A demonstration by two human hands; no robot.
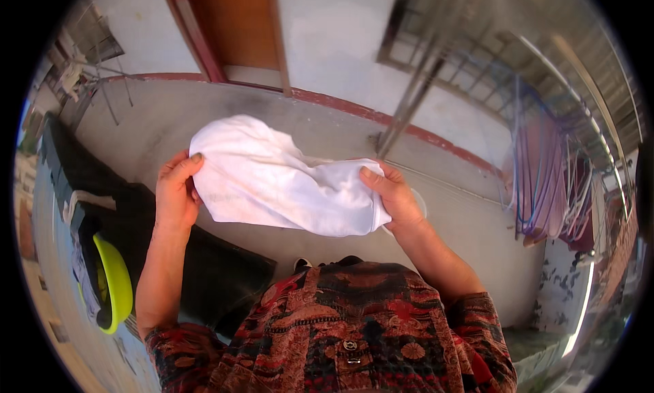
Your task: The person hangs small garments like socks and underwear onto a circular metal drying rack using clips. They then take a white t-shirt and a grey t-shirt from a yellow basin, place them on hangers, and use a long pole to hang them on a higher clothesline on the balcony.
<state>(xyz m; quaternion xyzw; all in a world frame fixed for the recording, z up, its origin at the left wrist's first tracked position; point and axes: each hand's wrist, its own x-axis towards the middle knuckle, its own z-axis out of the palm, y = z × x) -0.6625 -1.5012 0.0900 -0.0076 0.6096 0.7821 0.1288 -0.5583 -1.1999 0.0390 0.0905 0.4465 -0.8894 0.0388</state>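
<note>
A white cloth (276, 183), perhaps a garment, is stretched between my two hands in front of my chest. My left hand (179, 183) grips its left edge, with the thumb on top and the fingers behind. At the right end, my right hand (391, 191) pinches the cloth between thumb and fingers, the thumb pointing inward. The cloth is wrinkled and sags in the middle of its far edge. Part of a round, pale object (420, 203) on the floor shows behind my right wrist; the rest is hidden.
A yellow-green basin (118, 285) with dark cloth stands at the left by a dark sheet (225, 275). Many hangers (541, 188) hang at the right. A metal pole (409, 102) rises before the white wall (332, 45), beside a brown door (235, 30). A folding rack (104, 86) stands far left.
</note>
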